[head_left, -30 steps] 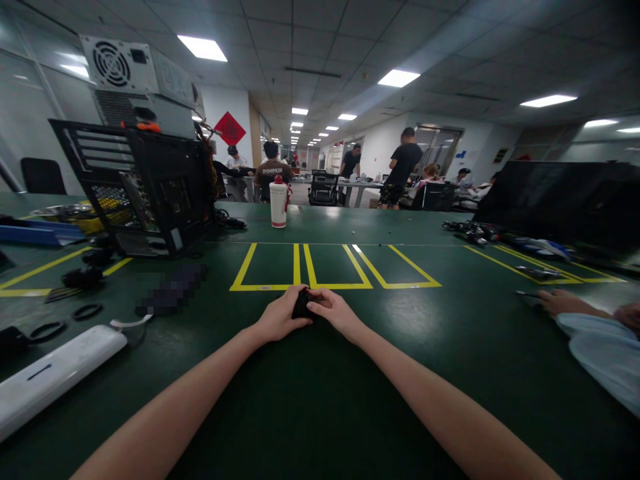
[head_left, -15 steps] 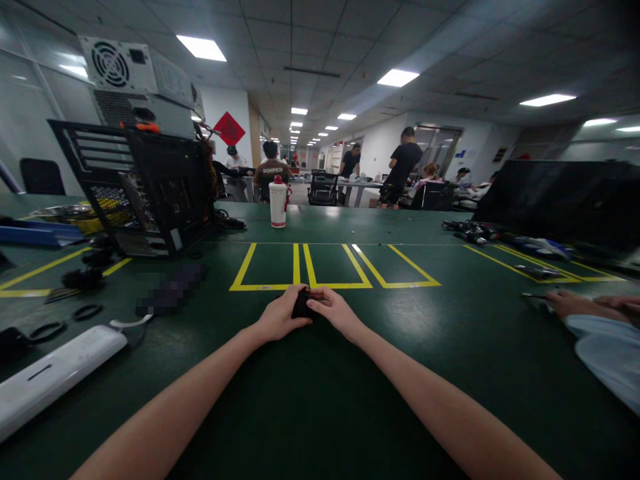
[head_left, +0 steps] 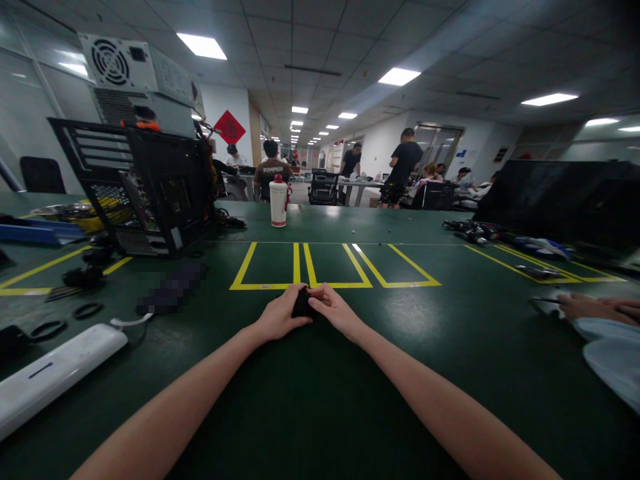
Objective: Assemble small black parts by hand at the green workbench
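Between my two hands is a small black object [head_left: 302, 305], low over the green tabletop [head_left: 325, 400]; its kind is too dark and small to make out. Around its left side curls my left hand [head_left: 281, 315], thumb toward me and fingers over the far edge. Against its right side presses my right hand [head_left: 334, 309], with thumb and fingertips closed on it. Just beyond the hands lie yellow tape outlines [head_left: 335, 285] on the table.
A black computer case [head_left: 165, 187] with power supply units [head_left: 120, 67] on top stands at left. Nearer are a white power strip [head_left: 60, 373] and black cables [head_left: 83, 277]. A white cup [head_left: 278, 203] stands ahead. At right, a co-worker's hand [head_left: 585, 308] holds a thin dark tool.
My hands stay in nearly the same place around the black object. At right, the co-worker's hand and sleeve have shifted slightly to the right.
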Motion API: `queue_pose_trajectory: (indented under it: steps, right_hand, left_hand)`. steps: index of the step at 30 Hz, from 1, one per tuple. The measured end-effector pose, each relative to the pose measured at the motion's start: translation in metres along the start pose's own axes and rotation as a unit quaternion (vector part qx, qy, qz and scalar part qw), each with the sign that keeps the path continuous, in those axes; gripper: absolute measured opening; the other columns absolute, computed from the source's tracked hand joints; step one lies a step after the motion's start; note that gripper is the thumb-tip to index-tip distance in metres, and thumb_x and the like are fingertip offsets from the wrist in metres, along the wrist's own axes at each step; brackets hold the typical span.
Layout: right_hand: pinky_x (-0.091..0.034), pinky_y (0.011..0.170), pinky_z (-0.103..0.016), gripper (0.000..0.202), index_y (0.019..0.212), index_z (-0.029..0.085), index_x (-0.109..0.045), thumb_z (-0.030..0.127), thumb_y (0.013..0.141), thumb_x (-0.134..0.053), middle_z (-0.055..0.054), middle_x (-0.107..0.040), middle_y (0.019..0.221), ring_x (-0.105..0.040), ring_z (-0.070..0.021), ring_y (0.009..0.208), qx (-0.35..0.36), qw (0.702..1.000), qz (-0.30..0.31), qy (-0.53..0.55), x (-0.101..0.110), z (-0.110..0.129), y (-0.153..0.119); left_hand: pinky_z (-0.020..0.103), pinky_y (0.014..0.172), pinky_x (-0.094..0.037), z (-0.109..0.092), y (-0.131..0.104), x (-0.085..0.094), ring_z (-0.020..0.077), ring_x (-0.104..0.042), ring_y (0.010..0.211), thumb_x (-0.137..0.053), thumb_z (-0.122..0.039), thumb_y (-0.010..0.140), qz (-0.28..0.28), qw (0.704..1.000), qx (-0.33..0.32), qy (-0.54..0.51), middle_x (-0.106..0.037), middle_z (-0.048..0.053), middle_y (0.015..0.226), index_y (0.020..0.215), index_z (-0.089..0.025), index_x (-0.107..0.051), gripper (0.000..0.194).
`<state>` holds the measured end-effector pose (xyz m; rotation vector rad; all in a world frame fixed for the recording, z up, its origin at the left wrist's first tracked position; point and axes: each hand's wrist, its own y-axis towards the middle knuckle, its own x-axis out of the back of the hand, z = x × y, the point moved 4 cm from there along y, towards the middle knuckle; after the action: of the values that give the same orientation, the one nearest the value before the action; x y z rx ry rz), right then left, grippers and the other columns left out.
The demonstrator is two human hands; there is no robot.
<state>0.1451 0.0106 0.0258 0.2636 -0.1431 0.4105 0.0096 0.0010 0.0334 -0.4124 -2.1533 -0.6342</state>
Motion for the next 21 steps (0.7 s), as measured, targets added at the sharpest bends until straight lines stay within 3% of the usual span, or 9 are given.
queue_pose_trajectory:
  steps: [6,11,17,21]
  right_hand:
    - [-0.038,0.084,-0.038,0.026,0.093,0.019,-0.048,0.033,0.072,-0.053,-0.003,-0.051,0.097,-0.05,-0.0167,0.093,-0.04,0.999,0.007,0.014,0.001,-0.0058,0.0006]
    - [-0.039,0.085,-0.036,0.035,0.094,0.022,-0.046,0.022,0.063,-0.063,-0.002,-0.048,0.102,-0.05,-0.0163,0.095,-0.018,0.997,0.043,0.065,-0.0007,-0.0019,-0.002]
    - [-0.039,0.083,-0.036,0.021,0.087,0.021,-0.049,0.03,0.069,-0.056,-0.001,-0.052,0.093,-0.052,-0.0154,0.09,0.01,0.999,-0.007,0.037,-0.0005,-0.0029,0.0009]
    - [-0.038,0.084,-0.036,0.027,0.093,0.021,-0.049,0.031,0.069,-0.056,-0.003,-0.052,0.096,-0.051,-0.0157,0.092,0.006,1.0,-0.013,0.025,-0.0009,-0.004,0.0019]
  left_hand:
    - [0.038,0.085,-0.039,0.0006,0.0004,0.0,0.0244,-0.044,0.104,-0.056,-0.035,0.07,-0.002,1.0,-0.011,-0.002,-0.038,0.008,0.119,0.12,-0.022,-0.022,0.062]
    - [0.038,0.084,-0.039,0.0043,0.0016,-0.0028,0.0246,-0.044,0.104,-0.057,-0.035,0.069,-0.008,1.0,-0.009,0.005,-0.039,0.008,0.119,0.12,-0.022,-0.023,0.062]
    - [0.037,0.085,-0.038,0.0043,0.001,-0.0025,0.0237,-0.043,0.106,-0.058,-0.037,0.069,-0.013,1.0,-0.013,0.002,-0.039,0.007,0.119,0.12,-0.022,-0.023,0.064]
    - [0.038,0.084,-0.039,0.005,0.0009,-0.0024,0.0248,-0.044,0.105,-0.058,-0.037,0.068,-0.008,1.0,-0.001,0.006,-0.039,0.008,0.119,0.12,-0.021,-0.023,0.064]
